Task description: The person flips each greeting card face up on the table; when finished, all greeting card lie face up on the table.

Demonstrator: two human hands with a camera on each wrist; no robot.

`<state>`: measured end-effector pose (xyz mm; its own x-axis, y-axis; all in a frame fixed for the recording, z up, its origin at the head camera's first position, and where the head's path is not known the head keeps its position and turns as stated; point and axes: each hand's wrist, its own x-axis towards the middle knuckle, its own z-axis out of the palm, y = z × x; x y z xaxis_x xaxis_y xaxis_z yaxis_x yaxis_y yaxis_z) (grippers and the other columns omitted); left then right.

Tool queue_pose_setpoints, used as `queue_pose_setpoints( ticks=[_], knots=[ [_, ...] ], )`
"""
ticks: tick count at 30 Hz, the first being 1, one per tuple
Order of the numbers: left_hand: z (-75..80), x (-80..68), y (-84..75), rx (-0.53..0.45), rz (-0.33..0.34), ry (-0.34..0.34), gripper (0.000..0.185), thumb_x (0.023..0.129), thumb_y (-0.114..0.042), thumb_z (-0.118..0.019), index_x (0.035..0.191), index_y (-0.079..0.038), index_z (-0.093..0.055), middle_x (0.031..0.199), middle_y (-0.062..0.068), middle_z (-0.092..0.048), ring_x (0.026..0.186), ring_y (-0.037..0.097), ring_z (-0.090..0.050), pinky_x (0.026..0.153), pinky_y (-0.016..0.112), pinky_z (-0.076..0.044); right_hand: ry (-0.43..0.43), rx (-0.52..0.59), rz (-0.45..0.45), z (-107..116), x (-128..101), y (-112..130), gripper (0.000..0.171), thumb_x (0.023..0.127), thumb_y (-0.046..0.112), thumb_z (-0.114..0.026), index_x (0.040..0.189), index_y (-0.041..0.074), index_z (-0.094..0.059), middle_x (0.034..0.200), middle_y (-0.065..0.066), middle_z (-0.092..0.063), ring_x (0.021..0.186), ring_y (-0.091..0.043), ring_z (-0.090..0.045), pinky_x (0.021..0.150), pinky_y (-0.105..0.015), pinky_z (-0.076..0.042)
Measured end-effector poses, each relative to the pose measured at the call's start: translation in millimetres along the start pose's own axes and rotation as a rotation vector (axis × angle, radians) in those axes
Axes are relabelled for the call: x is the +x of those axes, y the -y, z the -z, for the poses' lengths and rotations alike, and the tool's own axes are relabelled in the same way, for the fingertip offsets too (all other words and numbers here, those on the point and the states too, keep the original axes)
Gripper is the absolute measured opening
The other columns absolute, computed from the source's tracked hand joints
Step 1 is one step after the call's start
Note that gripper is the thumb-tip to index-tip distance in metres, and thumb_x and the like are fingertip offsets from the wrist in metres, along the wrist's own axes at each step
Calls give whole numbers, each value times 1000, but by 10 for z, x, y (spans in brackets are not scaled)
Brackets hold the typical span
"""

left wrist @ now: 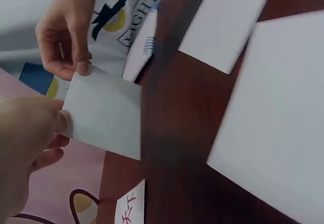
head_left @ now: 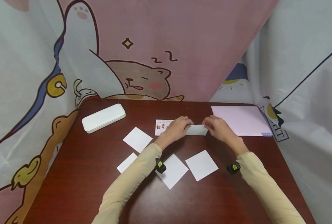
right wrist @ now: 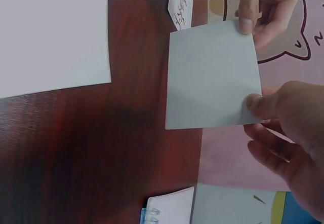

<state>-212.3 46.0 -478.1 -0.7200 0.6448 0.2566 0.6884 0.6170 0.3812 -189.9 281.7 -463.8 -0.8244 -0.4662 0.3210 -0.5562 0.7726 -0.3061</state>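
Both hands hold one square white sheet of paper (head_left: 196, 130) above the far middle of the table. My left hand (head_left: 176, 128) pinches its left corner between thumb and fingers, and my right hand (head_left: 218, 128) pinches the right corner the same way. Seen from the left wrist, the sheet (left wrist: 104, 113) tilts with its blank face toward me, both thumbs on that face. The right wrist view shows the sheet (right wrist: 212, 77) flat and uncreased. Just left of it lies a white card with red Chinese characters (head_left: 161, 128), partly hidden behind the left hand.
Several white paper squares lie nearer me, among them one at the left (head_left: 138, 139), one in the middle (head_left: 172, 171) and one at the right (head_left: 201, 165). A white case (head_left: 103, 117) sits back left. A pink spiral notebook (head_left: 240, 119) is back right. Printed curtains surround the table.
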Motion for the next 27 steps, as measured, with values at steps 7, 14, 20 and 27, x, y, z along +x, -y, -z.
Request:
queue_pose_setpoints(
  ticks=[7, 14, 20, 27],
  knots=[
    [-112, -238, -9, 161, -149, 2, 23, 102, -12, -59, 116, -19, -77, 112, -6, -75, 105, 11, -68, 91, 24, -55, -44, -32, 54, -114, -234, 90, 16, 81, -8, -77, 89, 5, -71, 88, -7, -70, 81, -24, -66, 72, -43, -56],
    [-324, -347, 75, 154, -132, 54, 24, 103, -12, -58, 116, -18, -77, 120, -5, -74, 114, 12, -68, 98, 25, -53, 82, 0, -63, -343, -285, 86, 12, 84, -4, -77, 93, 4, -74, 96, -10, -76, 89, -27, -73, 78, -44, -59],
    [-414, -329, 161, 147, -92, 63, 24, 102, -11, -59, 115, -17, -78, 120, -5, -74, 114, 13, -68, 100, 26, -52, 90, -20, -80, -479, -230, 17, 9, 85, 3, -79, 94, 6, -76, 93, -9, -77, 88, -27, -74, 79, -46, -59],
    [-439, -295, 215, 134, -70, 73, 23, 100, -9, -61, 114, -17, -78, 120, -4, -74, 115, 15, -68, 102, 27, -51, 104, -16, -117, -545, -199, -35, 12, 87, 7, -79, 98, 6, -77, 99, -10, -78, 94, -28, -74, 83, -46, -58]
  ],
)
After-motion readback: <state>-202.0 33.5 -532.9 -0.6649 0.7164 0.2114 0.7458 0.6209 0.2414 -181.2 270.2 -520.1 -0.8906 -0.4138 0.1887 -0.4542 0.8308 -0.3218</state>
